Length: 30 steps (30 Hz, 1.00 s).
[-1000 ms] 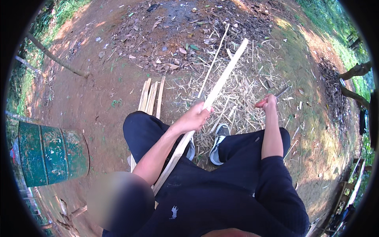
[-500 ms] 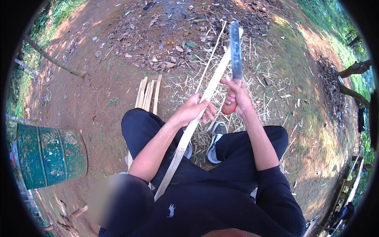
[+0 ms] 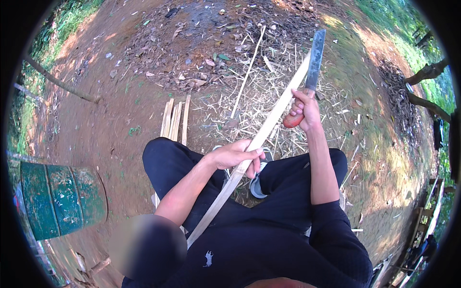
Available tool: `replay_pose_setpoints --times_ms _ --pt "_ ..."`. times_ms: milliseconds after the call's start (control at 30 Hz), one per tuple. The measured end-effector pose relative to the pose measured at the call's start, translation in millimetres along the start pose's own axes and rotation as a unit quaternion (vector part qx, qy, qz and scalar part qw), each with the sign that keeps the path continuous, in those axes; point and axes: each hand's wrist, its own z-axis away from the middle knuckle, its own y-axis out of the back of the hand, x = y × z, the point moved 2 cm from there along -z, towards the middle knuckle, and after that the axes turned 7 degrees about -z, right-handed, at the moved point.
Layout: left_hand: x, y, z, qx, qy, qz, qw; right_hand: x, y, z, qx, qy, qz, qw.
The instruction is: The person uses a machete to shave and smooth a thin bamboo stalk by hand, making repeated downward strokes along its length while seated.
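Observation:
A long pale bamboo strip (image 3: 270, 121) slants from my torso up and away to the right. My left hand (image 3: 237, 156) is wrapped round it near its darker joint, above my lap. My right hand (image 3: 306, 110) is closed on the red-ended handle of a machete (image 3: 315, 60). The broad dark blade points away from me, beside the far end of the strip. The right index finger reaches toward the strip's edge; whether it touches cannot be told.
Thin shavings (image 3: 288, 81) litter the ground ahead, with a loose thin strip (image 3: 248, 72) among them. Several cut strips (image 3: 175, 120) lie beyond my left knee. A green metal drum (image 3: 62, 199) is at the left. Dry leaves (image 3: 192, 62) cover the ground farther off.
My left hand has slid down the strip toward me. The machete has moved right and tilted rightward, and the strip's far end has swung right too.

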Motion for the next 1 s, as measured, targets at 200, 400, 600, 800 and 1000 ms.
replay_pose_setpoints --times_ms 200,400,600,800,1000 --pt "15 -1 -4 0.09 -0.047 -0.004 0.995 -4 18 7 0.053 0.056 0.22 0.972" --pt "25 3 -5 0.166 -0.069 0.028 0.983 23 -6 26 -0.015 0.191 0.533 0.824" --pt "29 10 12 0.191 -0.068 0.0 0.979 51 -45 53 -0.144 0.254 0.632 0.717" --pt "27 10 19 0.196 -0.066 -0.054 0.977 64 -50 56 -0.172 0.303 0.66 0.665" --pt "3 24 6 0.255 -0.155 -0.259 0.918 74 -24 33 -0.14 0.325 0.692 0.63"
